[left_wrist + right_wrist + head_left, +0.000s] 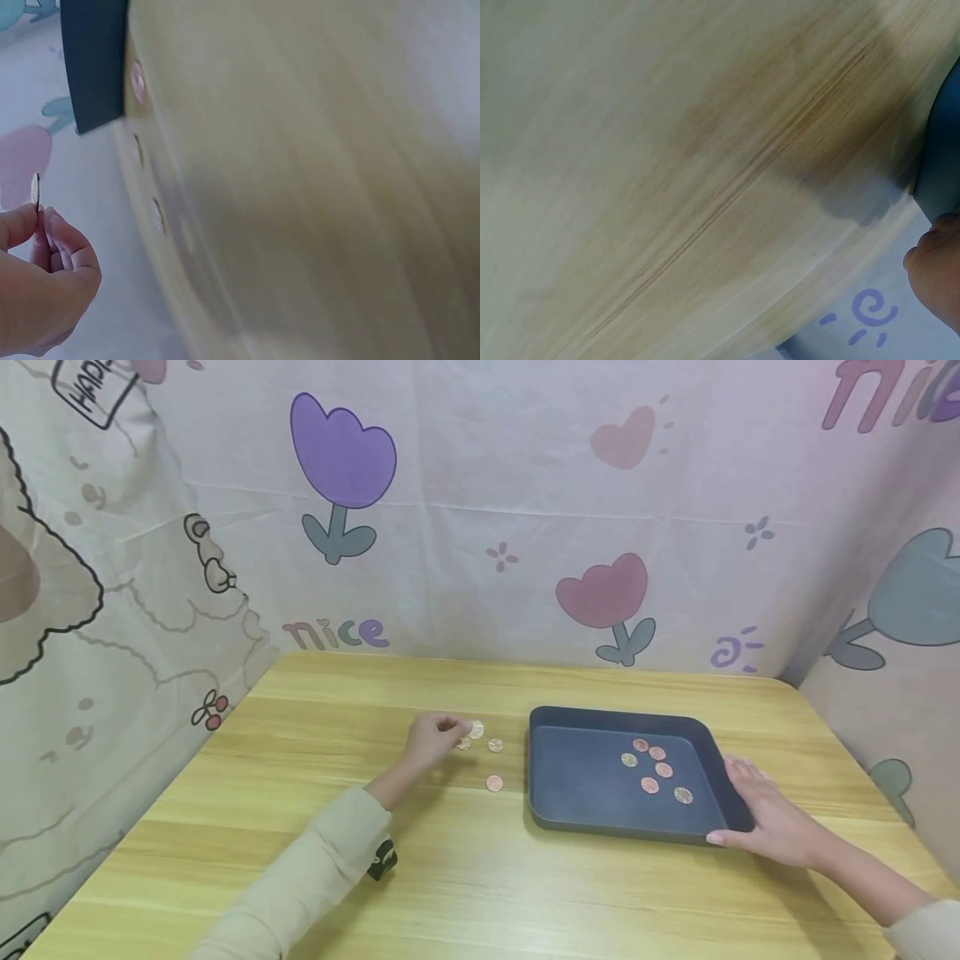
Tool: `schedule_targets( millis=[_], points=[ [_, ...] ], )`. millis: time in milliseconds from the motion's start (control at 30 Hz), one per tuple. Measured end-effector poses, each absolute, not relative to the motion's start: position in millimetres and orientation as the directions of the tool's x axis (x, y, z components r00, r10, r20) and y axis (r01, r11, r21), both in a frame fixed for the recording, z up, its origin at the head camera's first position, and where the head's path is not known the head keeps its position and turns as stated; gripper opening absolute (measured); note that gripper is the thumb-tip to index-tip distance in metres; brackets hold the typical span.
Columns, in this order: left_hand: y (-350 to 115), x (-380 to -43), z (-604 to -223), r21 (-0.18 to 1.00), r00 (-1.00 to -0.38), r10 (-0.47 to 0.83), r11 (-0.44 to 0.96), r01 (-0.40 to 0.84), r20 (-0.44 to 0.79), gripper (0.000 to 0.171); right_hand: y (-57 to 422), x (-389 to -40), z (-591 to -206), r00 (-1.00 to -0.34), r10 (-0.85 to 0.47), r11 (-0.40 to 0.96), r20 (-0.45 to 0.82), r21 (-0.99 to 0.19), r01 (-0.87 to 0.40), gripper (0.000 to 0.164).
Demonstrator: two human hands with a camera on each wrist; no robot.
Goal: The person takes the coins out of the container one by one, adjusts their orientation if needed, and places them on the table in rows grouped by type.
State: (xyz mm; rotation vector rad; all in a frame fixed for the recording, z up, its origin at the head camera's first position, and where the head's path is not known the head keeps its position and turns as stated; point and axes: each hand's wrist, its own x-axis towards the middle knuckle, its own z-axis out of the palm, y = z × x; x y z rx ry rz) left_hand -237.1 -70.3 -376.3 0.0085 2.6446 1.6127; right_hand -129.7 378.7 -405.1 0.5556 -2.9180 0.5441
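Note:
My left hand [433,739] pinches a coin [35,193] between thumb and fingertip, raised above the table. Near it on the wood lie two pale coins [495,745] [464,744] and a copper-coloured coin [493,783]. A dark rectangular baking tray [577,777] stands to the right, with several coins in its right half, some copper-coloured [649,785] and some yellowish [683,795]. My right hand [776,820] rests against the tray's front right corner, fingers stretched along the right side and thumb at the front edge. Only part of that hand shows in the right wrist view.
The light wooden table [465,893] ends at a printed cloth [480,568] hung behind it and at both sides. A small black object [382,860] shows beside the left sleeve.

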Motion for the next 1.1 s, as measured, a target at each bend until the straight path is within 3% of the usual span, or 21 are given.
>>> schedule_targets(
  millis=[467, 767, 933, 1100],
  points=[
    [-111.0, -256.7, -390.2, 0.842, -0.991, -0.03, 0.525, -0.125, -0.129, 0.026, 380.9, -128.2, -407.3, -0.923, -0.336, 0.861, 0.188, -0.336, -0.382, 0.105],
    [-122.0, -266.1, -396.4, 0.775, -0.985, -0.051, 0.611, -0.163, -0.167, 0.019, 379.5, -129.9, -407.9, -0.923, -0.336, 0.864, 0.188, -0.329, -0.381, 0.105],
    [-123.4, -271.2, -400.7, 0.728, -0.978, -0.074, 0.658, -0.193, -0.193, 0.03, 379.0, -130.6, -407.7, -0.921, -0.34, 0.861, 0.193, -0.331, -0.387, 0.105],
    [-121.1, -273.9, -402.3, 0.686, -0.983, -0.091, 0.706, -0.175, -0.157, 0.029, 378.8, -130.4, -407.2, -0.922, -0.337, 0.861, 0.19, -0.333, -0.384, 0.105]
  ],
)
